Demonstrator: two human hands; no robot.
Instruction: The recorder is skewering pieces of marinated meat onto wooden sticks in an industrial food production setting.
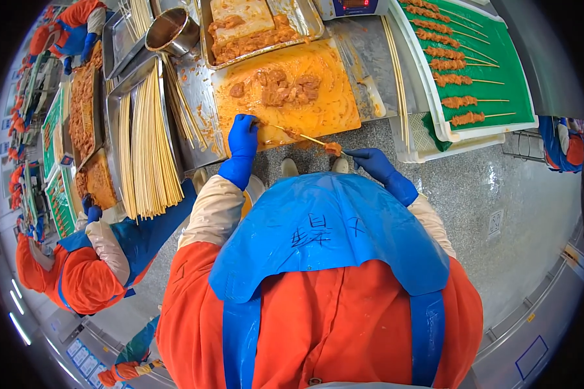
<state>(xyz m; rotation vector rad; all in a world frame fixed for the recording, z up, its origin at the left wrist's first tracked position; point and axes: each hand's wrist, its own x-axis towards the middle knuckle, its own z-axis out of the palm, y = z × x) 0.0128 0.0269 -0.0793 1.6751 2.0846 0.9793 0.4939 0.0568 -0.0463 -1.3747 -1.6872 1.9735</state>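
Observation:
A thin wooden skewer (313, 139) slants in front of me, at the near edge of the orange-stained cutting board (334, 107). My left hand (243, 142), in a blue glove, has closed fingers at the skewer's left end. At its other end my right hand (377, 166), gloved in darker blue, pinches it beside a chunk of meat (332, 148). Another meat piece (292, 133) sits along the stick, nearer my left hand. Several loose chunks of marinated meat (284, 89) lie in the middle of the board.
Beyond the board stands a metal tray of meat (259, 39). To the left are a bin of bare skewers (148, 142) and a metal pot (172, 32). Finished meat skewers (449, 65) line a green-bottomed tray (531, 104) at right. A co-worker (91, 259) works at left.

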